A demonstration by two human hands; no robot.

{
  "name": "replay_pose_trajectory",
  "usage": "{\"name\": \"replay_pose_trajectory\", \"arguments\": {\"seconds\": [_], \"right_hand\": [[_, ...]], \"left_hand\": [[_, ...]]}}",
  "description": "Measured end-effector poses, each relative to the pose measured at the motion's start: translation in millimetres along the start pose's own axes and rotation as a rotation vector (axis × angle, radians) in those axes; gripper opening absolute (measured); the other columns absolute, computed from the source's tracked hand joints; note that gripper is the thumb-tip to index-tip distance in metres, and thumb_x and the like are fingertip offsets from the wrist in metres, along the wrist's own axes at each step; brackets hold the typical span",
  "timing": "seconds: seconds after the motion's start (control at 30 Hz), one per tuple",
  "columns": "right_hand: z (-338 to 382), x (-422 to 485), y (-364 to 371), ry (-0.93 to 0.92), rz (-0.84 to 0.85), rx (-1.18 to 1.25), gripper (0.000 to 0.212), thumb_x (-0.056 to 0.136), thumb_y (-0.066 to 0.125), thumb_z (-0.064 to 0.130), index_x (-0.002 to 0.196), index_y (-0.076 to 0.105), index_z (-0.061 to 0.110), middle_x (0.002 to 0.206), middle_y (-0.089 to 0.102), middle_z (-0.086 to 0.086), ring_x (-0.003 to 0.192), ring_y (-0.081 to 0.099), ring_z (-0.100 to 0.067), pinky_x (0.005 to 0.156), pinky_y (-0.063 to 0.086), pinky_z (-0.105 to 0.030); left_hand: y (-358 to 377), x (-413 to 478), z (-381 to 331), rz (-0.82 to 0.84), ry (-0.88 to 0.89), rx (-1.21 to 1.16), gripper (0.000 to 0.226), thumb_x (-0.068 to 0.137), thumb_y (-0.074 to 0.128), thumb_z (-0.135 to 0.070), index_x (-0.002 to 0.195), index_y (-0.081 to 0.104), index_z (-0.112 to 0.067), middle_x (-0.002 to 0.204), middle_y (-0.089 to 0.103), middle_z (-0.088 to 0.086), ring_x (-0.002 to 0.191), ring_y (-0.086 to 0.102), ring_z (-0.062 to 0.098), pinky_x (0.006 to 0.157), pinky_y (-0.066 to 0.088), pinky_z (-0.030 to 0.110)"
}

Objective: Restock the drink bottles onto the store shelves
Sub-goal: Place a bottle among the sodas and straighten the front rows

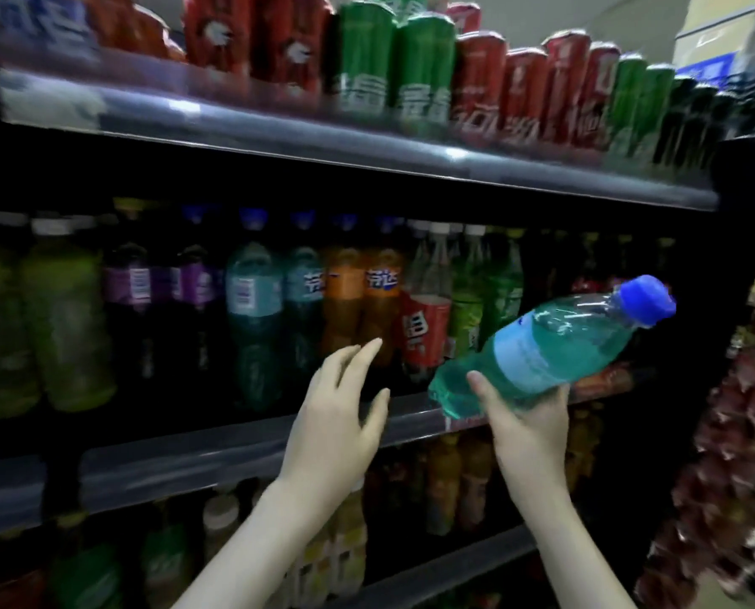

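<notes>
Nearest the camera, the person's left hand point(340, 415) is raised before the middle shelf point(191, 454). Its fingers point(367, 353) are released and spread, holding nothing. On that shelf, from the left, stand teal bottles point(252, 301) with blue caps, then orange bottles point(367, 301) just beyond the left fingertips, though contact cannot be told, then a red-labelled bottle point(424, 331). Further right, the right hand point(529, 424) is grasping the held teal bottle point(551, 345) round its lower body, thumb on the near side and fingers curled beneath. The bottle hangs in the air in front of the shelf edge, tilted with its base down-left and its blue cap point(648, 301) up-right. It looks full, so it should feel fairly heavy for one hand. Its thin plastic wall would likely give under a hard squeeze, and the smooth surface could slip. The pale label band at mid-body seems the firmest place to hold. It probably belongs with the matching teal row.
</notes>
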State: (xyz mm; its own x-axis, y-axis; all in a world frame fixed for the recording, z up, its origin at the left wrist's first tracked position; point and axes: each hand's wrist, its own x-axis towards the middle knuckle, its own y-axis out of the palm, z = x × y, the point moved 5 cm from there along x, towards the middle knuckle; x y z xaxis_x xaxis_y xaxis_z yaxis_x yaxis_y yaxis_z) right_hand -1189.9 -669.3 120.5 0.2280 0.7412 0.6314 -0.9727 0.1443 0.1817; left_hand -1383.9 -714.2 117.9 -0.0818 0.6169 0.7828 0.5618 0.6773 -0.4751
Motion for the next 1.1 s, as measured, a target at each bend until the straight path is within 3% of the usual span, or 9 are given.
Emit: {"name": "replay_pose_trajectory", "arguments": {"seconds": [0.17, 0.3, 0.43, 0.57, 0.67, 0.8, 0.9, 1.0, 1.1], "right_hand": [[-39.2, 60.2, -29.0, -0.032, -0.118, -0.051, 0.061, 0.078, 0.074, -0.001, 0.129, 0.042, 0.002, 0.109, 0.058, 0.006, 0.087, 0.057, 0.02, 0.074, 0.042, 0.001], [-70.0, 96.4, -41.2, -0.039, -0.125, -0.121, 0.063, 0.076, 0.077, 0.006, 0.128, 0.043, 0.016, 0.11, 0.056, 0.019, 0.094, 0.056, 0.017, 0.079, 0.043, -0.001], [-95.4, 124.0, -55.3, -0.03, -0.114, -0.156, 0.062, 0.073, 0.08, 0.009, 0.121, 0.044, 0.026, 0.11, 0.06, 0.018, 0.096, 0.059, 0.013, 0.077, 0.044, -0.002], [-115.7, 148.2, -68.6, -0.025, -0.118, -0.176, 0.056, 0.075, 0.078, 0.022, 0.118, 0.045, 0.032, 0.113, 0.061, 0.009, 0.1, 0.061, 0.002, 0.082, 0.05, -0.014], [-126.0, 170.6, -72.9, -0.003, -0.067, -0.199, 0.073, 0.074, 0.075, 0.04, 0.135, 0.04, 0.023, 0.124, 0.058, 0.003, 0.112, 0.058, -0.013, 0.092, 0.051, -0.032], [-140.3, 195.9, -75.8, 0.036, 0.035, -0.221, 0.071, 0.077, 0.077, 0.031, 0.137, 0.039, 0.027, 0.114, 0.056, 0.016, 0.099, 0.055, 0.004, 0.078, 0.041, -0.006], [-149.2, 206.1, -75.8, 0.064, 0.101, -0.227, 0.07, 0.076, 0.08, 0.028, 0.134, 0.042, 0.031, 0.101, 0.052, 0.028, 0.088, 0.053, 0.014, 0.066, 0.041, -0.002], [-143.9, 205.4, -73.3, 0.031, 0.094, -0.196, 0.068, 0.074, 0.08, 0.028, 0.131, 0.044, 0.029, 0.105, 0.057, 0.018, 0.095, 0.056, 0.002, 0.067, 0.041, 0.0], [-122.9, 193.6, -67.5, -0.12, 0.054, -0.143, 0.07, 0.074, 0.077, 0.036, 0.133, 0.044, 0.018, 0.117, 0.057, 0.003, 0.105, 0.056, -0.008, 0.079, 0.041, -0.001]], "left_hand": [[53.2, 47.7, -15.1, -0.085, -0.03, 0.025, 0.069, 0.093, 0.058, -0.033, 0.15, 0.021, -0.033, 0.153, 0.016, 0.003, 0.14, 0.013, 0.016, 0.109, 0.026, 0.03], [106.6, 84.5, -16.6, -0.066, -0.038, 0.095, 0.086, 0.087, 0.063, -0.042, 0.148, 0.003, -0.039, 0.152, -0.004, 0.002, 0.139, 0.002, 0.024, 0.113, 0.019, 0.045], [147.5, 109.8, -12.0, -0.135, -0.013, 0.24, 0.088, 0.078, 0.07, -0.048, 0.149, 0.02, -0.029, 0.153, 0.007, 0.015, 0.138, 0.01, 0.037, 0.107, 0.021, 0.063], [178.8, 119.9, -9.3, -0.147, 0.002, 0.411, 0.093, 0.074, 0.069, -0.057, 0.15, 0.025, -0.025, 0.152, 0.011, 0.019, 0.139, 0.008, 0.041, 0.104, 0.007, 0.064], [192.0, 124.7, -2.1, -0.166, -0.041, 0.477, 0.094, 0.075, 0.065, -0.062, 0.15, 0.023, -0.024, 0.153, 0.007, 0.02, 0.141, 0.004, 0.043, 0.106, 0.004, 0.064], [198.1, 127.0, -2.7, -0.208, -0.086, 0.523, 0.091, 0.076, 0.054, -0.065, 0.15, 0.021, -0.024, 0.155, -0.002, 0.019, 0.142, 0.001, 0.044, 0.107, 0.01, 0.064], [199.0, 125.5, -2.7, -0.237, -0.091, 0.534, 0.091, 0.078, 0.066, -0.059, 0.149, 0.021, -0.025, 0.156, -0.005, 0.016, 0.142, 0.001, 0.044, 0.106, 0.013, 0.066], [195.7, 123.4, -2.2, -0.223, -0.101, 0.52, 0.093, 0.076, 0.066, -0.057, 0.15, 0.017, -0.028, 0.157, -0.017, 0.011, 0.144, -0.009, 0.038, 0.106, 0.013, 0.063], [188.9, 120.2, -1.7, -0.169, -0.096, 0.481, 0.085, 0.082, 0.055, -0.058, 0.15, 0.008, -0.037, 0.154, -0.032, -0.002, 0.143, -0.026, 0.023, 0.108, -0.001, 0.052]]}}
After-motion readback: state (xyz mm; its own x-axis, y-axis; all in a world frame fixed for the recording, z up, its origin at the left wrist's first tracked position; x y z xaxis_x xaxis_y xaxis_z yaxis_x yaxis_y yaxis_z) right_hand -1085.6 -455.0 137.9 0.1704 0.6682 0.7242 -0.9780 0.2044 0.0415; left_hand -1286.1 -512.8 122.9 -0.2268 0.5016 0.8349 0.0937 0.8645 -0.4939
